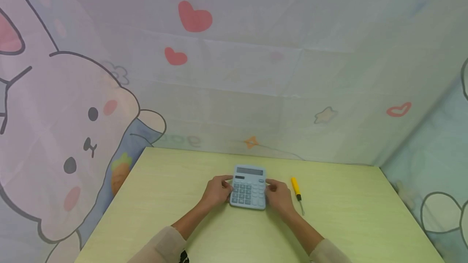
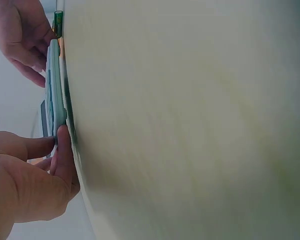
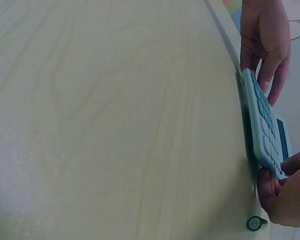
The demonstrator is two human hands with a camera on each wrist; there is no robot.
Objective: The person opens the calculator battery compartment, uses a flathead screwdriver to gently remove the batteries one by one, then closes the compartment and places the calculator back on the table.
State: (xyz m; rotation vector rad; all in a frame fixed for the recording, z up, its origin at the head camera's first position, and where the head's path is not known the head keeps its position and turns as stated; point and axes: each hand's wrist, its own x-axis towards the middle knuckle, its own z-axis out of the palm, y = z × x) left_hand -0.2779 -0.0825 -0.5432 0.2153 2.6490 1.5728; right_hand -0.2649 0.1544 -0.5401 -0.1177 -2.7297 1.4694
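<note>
A pale blue calculator (image 1: 248, 187) is held by both hands, its keys and display facing up. My left hand (image 1: 216, 192) pinches its left edge; the left wrist view shows the thumb above and fingers (image 2: 65, 155) below. On the opposite edge, my right hand (image 1: 278, 195) grips it the same way, with fingers (image 3: 266, 190) tucked under the near corner in the right wrist view. A dark gap or shadow lies beneath the calculator (image 3: 257, 115), which seems slightly raised off the table. Just right of my right hand lies a screwdriver (image 1: 296, 188) with a yellow handle.
The pale yellow-green table (image 1: 175, 173) extends on both sides of the hands. Behind it hangs a cloth backdrop (image 1: 234, 72) printed with hearts and a large rabbit, and more cloth (image 1: 438, 165) closes off the right side.
</note>
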